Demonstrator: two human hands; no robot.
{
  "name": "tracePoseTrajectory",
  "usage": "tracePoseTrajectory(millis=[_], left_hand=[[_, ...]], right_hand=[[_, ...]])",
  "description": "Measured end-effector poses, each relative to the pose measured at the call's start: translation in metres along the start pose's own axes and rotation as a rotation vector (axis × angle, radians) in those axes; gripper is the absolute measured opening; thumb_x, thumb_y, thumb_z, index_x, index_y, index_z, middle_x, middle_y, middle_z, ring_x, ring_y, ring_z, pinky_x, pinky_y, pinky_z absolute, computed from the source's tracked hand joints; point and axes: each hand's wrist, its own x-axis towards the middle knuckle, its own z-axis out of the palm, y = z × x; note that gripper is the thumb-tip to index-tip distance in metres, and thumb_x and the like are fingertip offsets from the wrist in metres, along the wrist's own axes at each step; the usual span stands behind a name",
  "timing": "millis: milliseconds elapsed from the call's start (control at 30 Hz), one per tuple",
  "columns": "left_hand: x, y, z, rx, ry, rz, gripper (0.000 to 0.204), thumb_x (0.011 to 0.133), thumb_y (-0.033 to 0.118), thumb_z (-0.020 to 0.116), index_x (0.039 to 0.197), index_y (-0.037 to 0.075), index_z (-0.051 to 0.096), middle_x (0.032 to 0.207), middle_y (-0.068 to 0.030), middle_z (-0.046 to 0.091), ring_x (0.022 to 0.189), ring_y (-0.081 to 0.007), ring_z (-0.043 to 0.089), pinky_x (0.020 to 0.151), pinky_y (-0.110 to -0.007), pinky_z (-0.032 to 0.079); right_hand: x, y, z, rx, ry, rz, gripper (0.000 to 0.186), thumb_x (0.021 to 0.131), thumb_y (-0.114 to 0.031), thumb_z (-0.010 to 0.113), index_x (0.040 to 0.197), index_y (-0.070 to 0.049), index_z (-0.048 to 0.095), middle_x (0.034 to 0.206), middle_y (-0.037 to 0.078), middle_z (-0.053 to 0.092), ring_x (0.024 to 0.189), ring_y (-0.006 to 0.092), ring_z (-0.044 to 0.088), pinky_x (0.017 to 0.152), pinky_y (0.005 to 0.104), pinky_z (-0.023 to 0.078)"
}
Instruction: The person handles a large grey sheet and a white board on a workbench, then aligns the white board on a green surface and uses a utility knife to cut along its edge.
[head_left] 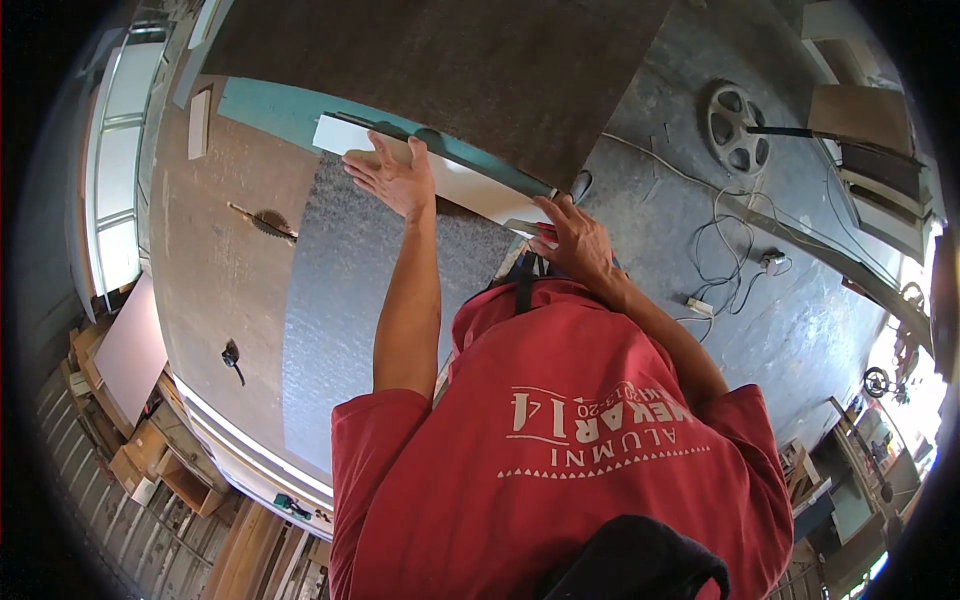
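Beside the saw blade, both hands press flat, fingers spread, on a white strip (left hand, right hand); next it needs steady guiding.

We find no screens or signs here. The nearest to packages are brown cardboard boxes stacked low at the left beside the desk, open-topped and rectangular. We cannot tell whether any carries a label; they are too small to read.
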Motion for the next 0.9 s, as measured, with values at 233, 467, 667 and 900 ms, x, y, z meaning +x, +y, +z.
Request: tracePoseTrajectory(millis=[233, 467, 667, 900], left_hand=[[-0.0018, 0.0097, -0.0049, 0.007, -0.015, -0.061, 0.084, 0.091, 0.058, 0.058, 0.159, 0.017, 0.031, 0.159, -0.0418, 0.010, 0.151, -0.0534, 0.007, 0.121, -0.062, 0.011], [-0.0029, 0.0089, -0.0062, -0.008, -0.017, -0.043, 0.083, 0.092, 0.061, 0.056, 0.159, 0.017, 0.033, 0.159, -0.0396, 0.014, 0.151, -0.0528, 0.009, 0.120, -0.063, 0.013], [-0.0039, 0.0077, -0.0056, -0.029, 0.001, -0.042, 0.080, 0.094, 0.064, 0.052, 0.158, 0.019, 0.036, 0.160, -0.0373, 0.016, 0.151, -0.0523, 0.011, 0.120, -0.063, 0.014], [-0.0026, 0.0106, -0.0091, -0.003, -0.005, -0.048, 0.076, 0.093, 0.059, 0.055, 0.156, 0.019, 0.040, 0.160, -0.0363, 0.018, 0.150, -0.0523, 0.015, 0.120, -0.063, 0.016]], right_hand=[[-0.0004, 0.0006, 0.0000, 0.009, 0.050, -0.024, 0.066, 0.074, -0.024, 0.083, 0.134, -0.014, 0.056, 0.098, 0.010, 0.062, 0.101, 0.0343, 0.058, 0.077, 0.0452, 0.058], [0.0009, -0.0018, -0.0003, 0.001, 0.033, -0.015, 0.067, 0.075, -0.024, 0.083, 0.134, -0.013, 0.056, 0.098, 0.010, 0.062, 0.103, 0.0337, 0.058, 0.078, 0.0442, 0.058], [0.0000, -0.0031, -0.0027, -0.012, 0.027, -0.022, 0.067, 0.076, -0.025, 0.082, 0.136, -0.013, 0.055, 0.102, 0.011, 0.062, 0.107, 0.0336, 0.059, 0.078, 0.0434, 0.059], [0.0005, -0.0025, -0.0013, -0.015, 0.030, -0.021, 0.067, 0.076, -0.024, 0.083, 0.135, -0.013, 0.055, 0.113, 0.015, 0.063, 0.105, 0.0352, 0.064, 0.081, 0.0436, 0.058]])
